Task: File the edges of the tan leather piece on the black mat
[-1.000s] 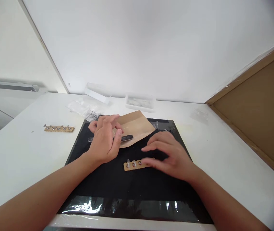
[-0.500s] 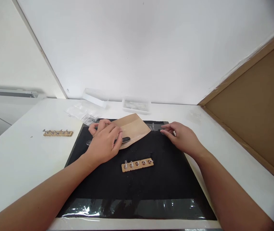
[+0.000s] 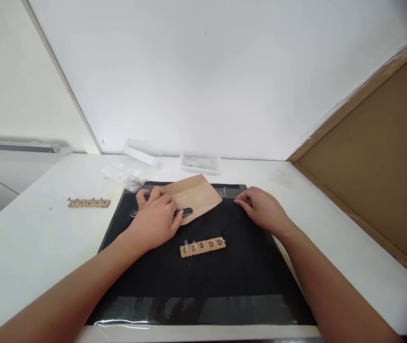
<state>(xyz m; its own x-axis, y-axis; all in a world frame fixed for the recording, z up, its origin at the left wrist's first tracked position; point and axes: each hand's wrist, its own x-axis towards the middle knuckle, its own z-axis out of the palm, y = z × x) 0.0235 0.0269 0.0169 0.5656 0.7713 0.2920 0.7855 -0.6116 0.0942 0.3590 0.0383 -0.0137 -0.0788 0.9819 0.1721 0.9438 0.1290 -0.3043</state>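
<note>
Observed left hand (image 3: pixel 156 216) palm down over brown paper (image 3: pixel 201 190) and black file (image 3: pixel 187 211), with fingers loosely bent. Cannot tell from this view about any grip on the file. Observed right hand (image 3: pixel 265 210) at far right part of black mat (image 3: pixel 196 290), with thumb and index finger drawn together, just beside small clear pieces (image 3: pixel 224 192). Cannot tell about any piece pinched there; too small to confirm. Located wooden strip (image 3: pixel 206 247) near the middle of the mat, nearer than the paper, touched by neither hand. Counted 5 metal studs (image 3: pixel 202 245) along it, with clear tips (image 3: pixel 185 245) at them. Located 2nd strip (image 3: pixel 89 204) on white table (image 3: pixel 17 252), left of the mat, likewise bearing 5 studs. Noted at the back: clear box (image 3: pixel 199 170) and, farther left, plastic wrap (image 3: pixel 117 172).
</note>
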